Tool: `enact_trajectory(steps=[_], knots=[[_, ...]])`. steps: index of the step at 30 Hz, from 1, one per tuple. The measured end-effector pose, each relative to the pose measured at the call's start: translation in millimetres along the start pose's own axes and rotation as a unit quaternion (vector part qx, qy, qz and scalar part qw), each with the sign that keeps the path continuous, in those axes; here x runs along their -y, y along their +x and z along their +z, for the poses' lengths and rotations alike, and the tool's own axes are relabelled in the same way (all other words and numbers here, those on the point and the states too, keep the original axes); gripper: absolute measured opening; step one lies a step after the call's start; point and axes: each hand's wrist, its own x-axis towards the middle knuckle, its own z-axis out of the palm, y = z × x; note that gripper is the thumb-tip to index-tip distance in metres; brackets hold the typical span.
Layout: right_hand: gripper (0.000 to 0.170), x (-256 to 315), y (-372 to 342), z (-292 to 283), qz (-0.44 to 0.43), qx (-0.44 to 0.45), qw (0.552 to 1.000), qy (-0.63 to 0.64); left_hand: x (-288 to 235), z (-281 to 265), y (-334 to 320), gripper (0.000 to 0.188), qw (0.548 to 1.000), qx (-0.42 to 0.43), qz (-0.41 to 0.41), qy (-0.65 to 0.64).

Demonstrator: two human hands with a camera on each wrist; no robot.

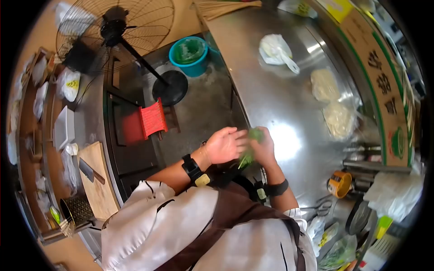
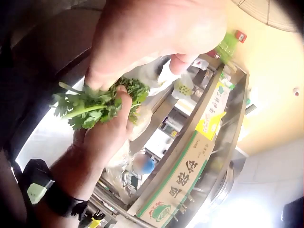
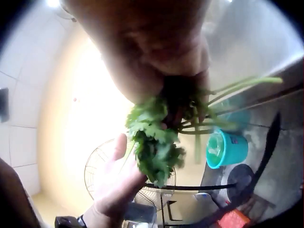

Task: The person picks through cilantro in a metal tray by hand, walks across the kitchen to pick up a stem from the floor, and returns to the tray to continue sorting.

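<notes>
My right hand grips a small bunch of leafy green coriander, its thumb lying across the stems in the left wrist view. In the right wrist view the leaves hang below the right hand and thin stems stick out to the right. My left hand is beside the bunch with palm turned up and fingers fairly straight. From the left wrist, the left hand reaches over the leaves, its fingertips right at them and partly hidden. Both hands are in front of the body, by the steel counter's edge.
The steel counter carries a white plastic bag and two bags of pale food. On the floor stand a teal bucket, a fan and a red stool. A cleaver lies on a wooden board at left.
</notes>
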Motion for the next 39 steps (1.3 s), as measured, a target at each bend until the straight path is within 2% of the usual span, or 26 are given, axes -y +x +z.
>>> enact_trajectory(steps=[1, 3, 4, 5, 6, 7, 9, 12, 17, 20, 23, 25, 27, 28, 29, 30, 32, 33, 35, 36, 37, 39], knots=[[0.032, -4, 13, 8, -0.014, -0.032, 0.999, 0.033, -9, -3, -8, 0.058, 1.0, 0.001, 0.011, 0.002], [0.03, -5, 36, 25, -0.054, -0.036, 0.998, 0.02, -27, -6, -27, 0.062, 0.997, -0.033, 0.058, 0.033], [0.03, 4, 48, 36, 0.043, -0.031, 0.99, 0.128, -37, -15, -36, 0.064, 0.996, -0.031, 0.073, 0.037], [0.029, 11, 61, 47, 0.138, -0.024, 0.963, 0.232, -48, -21, -46, 0.064, 0.996, -0.031, 0.084, 0.03], [0.027, 6, 74, 58, 0.17, -0.017, 0.95, 0.26, -60, -23, -56, 0.064, 0.994, -0.045, 0.095, 0.029], [0.027, 14, 86, 71, 0.167, -0.013, 0.952, 0.257, -70, -26, -67, 0.064, 0.992, -0.059, 0.107, 0.023], [0.025, 27, 103, 95, 0.277, 0.043, 0.914, 0.293, -90, -41, -88, 0.061, 0.989, -0.079, 0.125, 0.013], [0.021, -2, 143, 129, 0.285, 0.072, 0.912, 0.288, -127, -64, -118, 0.052, 0.979, -0.141, 0.146, 0.018], [0.016, -45, 211, 172, 0.334, 0.092, 0.893, 0.286, -176, -106, -171, 0.054, 0.967, -0.198, 0.158, 0.033], [0.012, -66, 256, 194, 0.361, 0.07, 0.881, 0.298, -194, -132, -197, 0.051, 0.954, -0.238, 0.181, 0.018], [0.009, -71, 302, 216, 0.394, 0.043, 0.856, 0.332, -203, -132, -215, 0.05, 0.935, -0.283, 0.214, 0.005], [0.012, -75, 347, 224, 0.373, 0.046, 0.878, 0.297, -208, -147, -221, 0.041, 0.931, -0.283, 0.23, -0.038], [0.016, -90, 404, 244, 0.38, 0.056, 0.869, 0.313, -212, -148, -227, 0.037, 0.914, -0.313, 0.251, -0.067], [0.028, -100, 437, 253, 0.374, 0.077, 0.873, 0.302, -213, -147, -231, 0.037, 0.911, -0.317, 0.253, -0.07], [0.04, -113, 470, 263, 0.367, 0.1, 0.877, 0.292, -214, -144, -235, 0.036, 0.89, -0.351, 0.277, -0.085], [0.04, -138, 512, 275, 0.366, 0.108, 0.876, 0.293, -217, -143, -237, 0.035, 0.868, -0.381, 0.304, -0.095], [0.066, -178, 602, 314, 0.35, 0.086, 0.914, 0.186, -220, -144, -244, 0.033, 0.848, -0.389, 0.334, -0.135], [0.066, -167, 637, 330, 0.347, 0.093, 0.912, 0.199, -220, -142, -245, 0.036, 0.837, -0.392, 0.354, -0.144], [0.085, -113, 681, 345, 0.385, 0.038, 0.895, 0.221, -221, -139, -240, 0.039, 0.819, -0.435, 0.352, -0.128], [0.082, -75, 684, 349, 0.413, 0.008, 0.895, 0.169, -228, -131, -230, 0.039, 0.813, -0.458, 0.346, -0.101], [0.082, -80, 700, 358, 0.42, 0.01, 0.891, 0.171, -232, -123, -221, 0.039, 0.806, -0.481, 0.335, -0.078], [0.083, -94, 718, 366, 0.398, -0.013, 0.917, -0.026, -249, -108, -197, 0.039, 0.799, -0.508, 0.313, -0.079]])
